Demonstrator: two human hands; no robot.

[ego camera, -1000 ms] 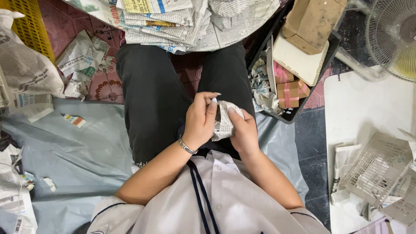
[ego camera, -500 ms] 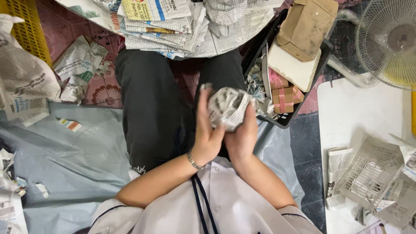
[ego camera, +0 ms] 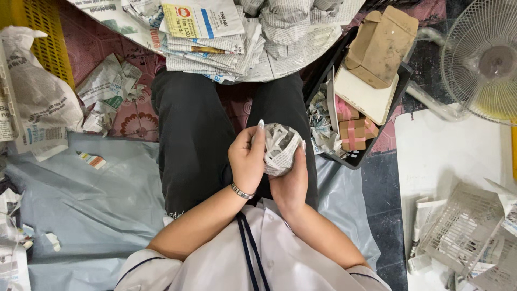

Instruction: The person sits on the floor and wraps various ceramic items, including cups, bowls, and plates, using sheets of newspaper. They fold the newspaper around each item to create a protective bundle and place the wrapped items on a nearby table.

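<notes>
A crumpled wad of newspaper (ego camera: 279, 146) sits cupped between both hands over my lap. My left hand (ego camera: 246, 161), with a silver bracelet at the wrist, presses on the wad's left side, fingers curled up around it. Under and to the right of the wad, my right hand (ego camera: 291, 180) cradles it from below. I sit cross-legged in black trousers (ego camera: 194, 134) and a white shirt.
A stack of newspapers (ego camera: 226, 37) lies ahead of my knees. A black tray (ego camera: 350, 156) at right holds small pink boxes, a cardboard box and paper scraps. A fan (ego camera: 484, 59) and a white basket (ego camera: 463, 231) stand further right. A yellow crate (ego camera: 37, 37) is at far left.
The wad was lifted higher half a second ago and now rests lower, closer to my lap. My hands have turned and reshaped the paper into a rounder ball.
</notes>
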